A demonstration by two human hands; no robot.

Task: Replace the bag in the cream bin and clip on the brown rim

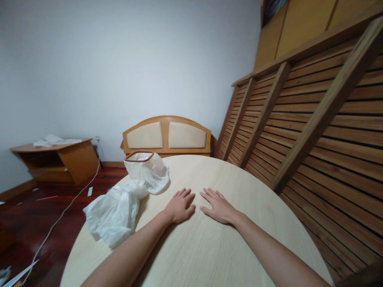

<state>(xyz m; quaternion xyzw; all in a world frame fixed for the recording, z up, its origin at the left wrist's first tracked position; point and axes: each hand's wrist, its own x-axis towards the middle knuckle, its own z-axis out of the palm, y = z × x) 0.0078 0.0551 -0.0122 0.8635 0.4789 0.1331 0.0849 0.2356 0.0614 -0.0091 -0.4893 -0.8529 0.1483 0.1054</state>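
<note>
My left hand [180, 205] lies palm down on the pale round wooden table [191, 255], its fingers stretched out. Beside it, a short gap away, my right hand [218, 206] rests flat in the same way with the thumb apart. Neither hand holds anything. Left of my left hand is a crumpled white plastic bag [115, 211], partly over the table's left edge. Behind that bag stands a bin [148, 175] with a brown rim, lined with a white bag that covers its sides. The bag and the bin liner touch, and I cannot tell whether they are joined.
A wooden headboard [166, 135] with cream pads stands against the wall. Large slatted wooden panels [299, 119] lean along the right, close to the table. At left, a low cabinet [68, 159] bears white sheets, and a white cable [64, 213] runs over the dark red floor.
</note>
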